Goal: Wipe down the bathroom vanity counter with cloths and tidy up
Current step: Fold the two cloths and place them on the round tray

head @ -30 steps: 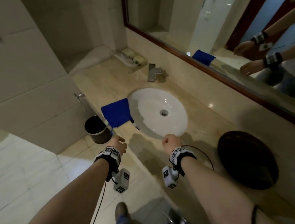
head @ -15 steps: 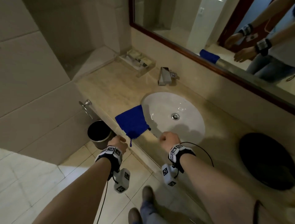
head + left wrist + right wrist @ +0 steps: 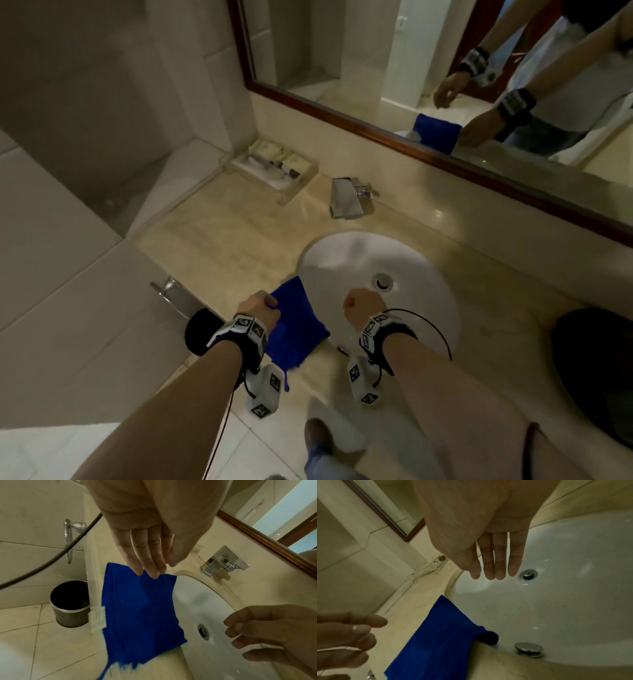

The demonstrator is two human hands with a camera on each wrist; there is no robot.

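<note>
Blue cloth (image 3: 294,329) lies flat at the beige bench's (image 3: 219,240) front edge, one corner drooping into the white sink (image 3: 411,274).

Head view: the left hand (image 3: 257,313) and its wrist band cover the near-left part of the blue cloth (image 3: 295,330), so contact between fingers and cloth cannot be told; the waste bin (image 3: 198,330) shows only as a dark sliver behind the wrist. The dark round object (image 3: 596,373) is cut by the right edge and too dim to identify. Items in the clear tray (image 3: 274,168) are too small to name. Left wrist view: the cloth's lower edge (image 3: 123,665) is motion-blurred, its label (image 3: 98,618) unreadable. Right wrist view: the left hand (image 3: 346,639) is blurred and cut by the left edge.
</note>
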